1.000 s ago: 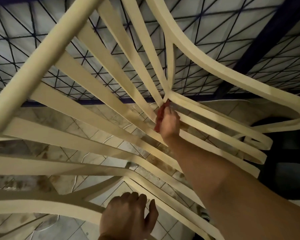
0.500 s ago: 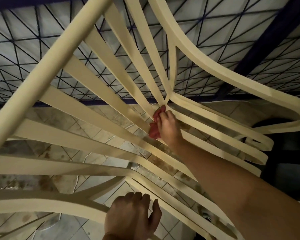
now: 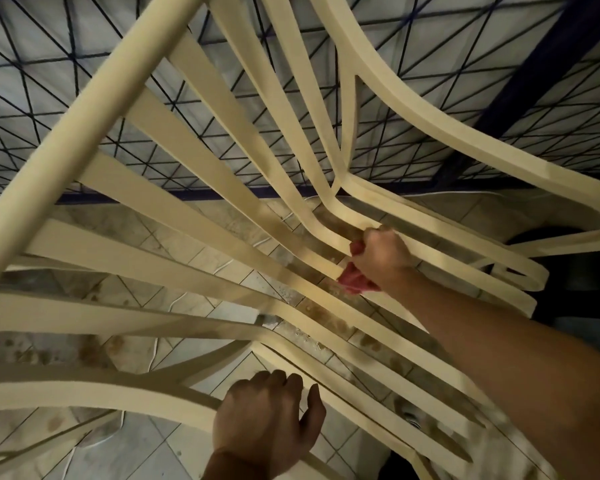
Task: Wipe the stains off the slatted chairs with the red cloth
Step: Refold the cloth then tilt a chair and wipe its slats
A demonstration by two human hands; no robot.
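Observation:
A cream slatted plastic chair fills the view, seen close from above, its slats fanning out from the bend between back and seat. My right hand grips the bunched red cloth and presses it on a slat just past that bend. Only part of the cloth shows, under the fist. My left hand grips the chair's curved side rail at the bottom of the view, fingers curled over it. Brown stains speckle the seat slats near the cloth.
Under the slats lies a pale tiled floor with brown smudges and a white cable. A dark blue metal grille over a pale wall stands behind the chair. A dark object sits at the right.
My right hand has dragged the red cloth down and to the right, from the bend of the slats onto the seat. The left hand keeps its grip on the rail.

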